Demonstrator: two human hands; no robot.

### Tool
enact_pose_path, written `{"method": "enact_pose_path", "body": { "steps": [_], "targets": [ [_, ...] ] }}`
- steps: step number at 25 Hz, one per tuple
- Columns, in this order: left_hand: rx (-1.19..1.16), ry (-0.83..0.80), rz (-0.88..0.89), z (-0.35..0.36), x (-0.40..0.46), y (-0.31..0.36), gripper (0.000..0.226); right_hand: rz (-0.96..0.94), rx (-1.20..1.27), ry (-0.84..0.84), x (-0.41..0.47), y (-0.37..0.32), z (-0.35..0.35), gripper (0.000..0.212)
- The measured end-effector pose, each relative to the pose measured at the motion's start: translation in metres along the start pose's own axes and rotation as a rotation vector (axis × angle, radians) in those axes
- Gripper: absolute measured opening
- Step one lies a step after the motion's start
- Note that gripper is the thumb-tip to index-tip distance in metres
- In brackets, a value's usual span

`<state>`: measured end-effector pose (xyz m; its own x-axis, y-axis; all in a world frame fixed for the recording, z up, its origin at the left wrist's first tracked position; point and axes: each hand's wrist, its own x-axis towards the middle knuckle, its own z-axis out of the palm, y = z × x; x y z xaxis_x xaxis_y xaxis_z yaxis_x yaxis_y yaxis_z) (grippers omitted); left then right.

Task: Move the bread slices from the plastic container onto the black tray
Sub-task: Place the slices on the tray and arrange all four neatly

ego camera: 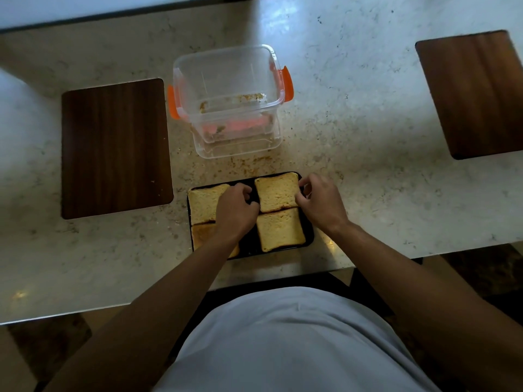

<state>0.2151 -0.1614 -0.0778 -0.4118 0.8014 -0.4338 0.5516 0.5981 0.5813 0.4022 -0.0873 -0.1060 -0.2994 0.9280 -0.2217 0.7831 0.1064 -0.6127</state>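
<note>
Bread slices (278,193), four, lie on the black tray (310,234); the plastic container (229,100) at twelve o'clock holds crumbs. Left hand (236,210) hovers loosely curled, grasping nothing. Right hand (318,199) pinches the two o'clock slice's edge.

The single head-worn camera is looking steeply down from close above, facing the counter (368,114) beyond the person's torso (283,349).

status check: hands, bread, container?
Left hand and right hand over black tray, fingers curled at far-right slice. Four slices on tray. Plastic container holds only crumbs. Nothing blocking.
</note>
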Motion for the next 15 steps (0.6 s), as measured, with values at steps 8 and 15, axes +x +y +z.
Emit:
{"method": "enact_pose_path", "body": {
  "steps": [8,15],
  "targets": [
    [0.141,-0.179,-0.048,0.02,-0.033,-0.021,0.051,0.006,-0.007,-0.136,-0.05,0.018,0.011,0.018],
    [0.073,-0.176,-0.053,0.038,-0.035,-0.015,0.036,0.126,0.041,-0.072,-0.054,0.026,0.013,0.029]
  ]
}}
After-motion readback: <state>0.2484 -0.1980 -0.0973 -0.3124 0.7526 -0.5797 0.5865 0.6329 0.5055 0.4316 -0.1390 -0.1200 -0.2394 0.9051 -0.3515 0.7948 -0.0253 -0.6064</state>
